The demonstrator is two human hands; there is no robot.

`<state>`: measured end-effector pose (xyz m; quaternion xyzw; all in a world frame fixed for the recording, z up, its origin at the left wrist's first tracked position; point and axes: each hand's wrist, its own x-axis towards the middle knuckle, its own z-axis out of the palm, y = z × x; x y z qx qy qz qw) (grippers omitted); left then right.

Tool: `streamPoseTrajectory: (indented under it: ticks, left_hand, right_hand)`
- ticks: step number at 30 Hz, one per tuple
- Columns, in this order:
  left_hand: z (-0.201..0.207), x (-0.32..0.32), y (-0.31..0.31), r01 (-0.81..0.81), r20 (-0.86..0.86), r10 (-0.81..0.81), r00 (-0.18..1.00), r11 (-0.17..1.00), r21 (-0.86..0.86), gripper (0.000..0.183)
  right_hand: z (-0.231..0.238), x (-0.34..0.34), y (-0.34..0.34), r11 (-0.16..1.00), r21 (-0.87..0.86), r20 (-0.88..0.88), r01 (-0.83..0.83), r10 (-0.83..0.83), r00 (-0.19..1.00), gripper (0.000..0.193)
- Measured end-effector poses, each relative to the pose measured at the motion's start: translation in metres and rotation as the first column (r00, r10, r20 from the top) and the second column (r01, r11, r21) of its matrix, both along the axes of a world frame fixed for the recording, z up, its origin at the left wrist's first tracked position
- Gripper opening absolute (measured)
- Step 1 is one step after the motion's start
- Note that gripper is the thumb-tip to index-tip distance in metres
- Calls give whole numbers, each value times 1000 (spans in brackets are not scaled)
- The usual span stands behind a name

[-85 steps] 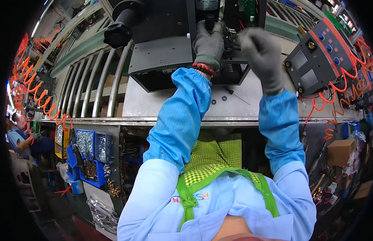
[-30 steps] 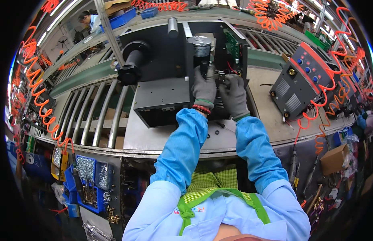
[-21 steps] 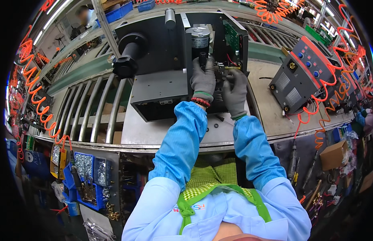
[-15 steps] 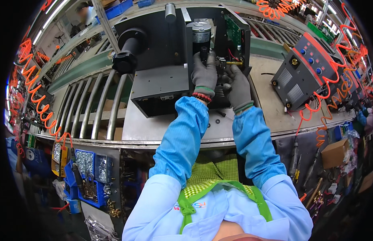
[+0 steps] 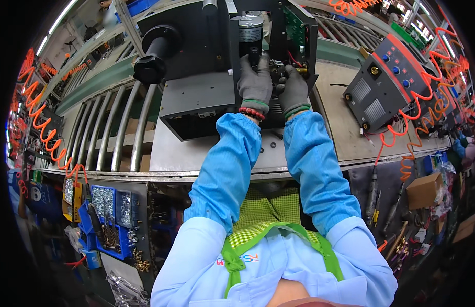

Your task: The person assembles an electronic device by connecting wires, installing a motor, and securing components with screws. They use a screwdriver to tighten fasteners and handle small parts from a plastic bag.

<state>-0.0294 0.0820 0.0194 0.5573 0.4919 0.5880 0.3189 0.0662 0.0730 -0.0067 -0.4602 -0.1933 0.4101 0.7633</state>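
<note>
An open dark grey wire feeder cabinet stands on the bench before me. Inside are a silver-topped motor, a green circuit board and a brass fitting. My left hand, in a grey glove, closes on the feed mechanism below the motor, its fingers around a black knob. Close beside it, my gloved right hand has bent fingers at the mechanism near the brass fitting. Whatever its fingertips grip is hidden. A black spool holder sticks out from the cabinet's left panel.
Small dark washers lie on the bench's near part. At right stands a red-edged welding machine with coiled orange hoses hanging by it. Metal rollers run along the left. Blue bins of screws sit below the bench edge.
My right hand has shifted left, closer to my left hand, and its fingers are tucked in at the mechanism. My left hand stays at the knob. The whole view has shifted slightly.
</note>
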Motion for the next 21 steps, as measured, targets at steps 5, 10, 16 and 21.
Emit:
streamPoseTrajectory:
  ticks: [5,10,16,21]
  left_hand:
    - [8,-2,-5,33,-37,-34,999,999,-36,48]
    - [1,-4,3,63,35,-64,997,998,14,45]
    - [9,-5,-1,99,0,-99,995,995,-11,43]
    - [-6,-6,17,152,17,-155,988,980,131,42]
  right_hand:
    - [-11,5,0,995,93,11,-37,36,999,16]
    - [-16,1,-3,985,163,50,-52,45,998,13]
    - [-23,8,-3,989,148,346,-19,-34,938,15]
    - [-8,0,-29,998,59,690,22,-57,721,21]
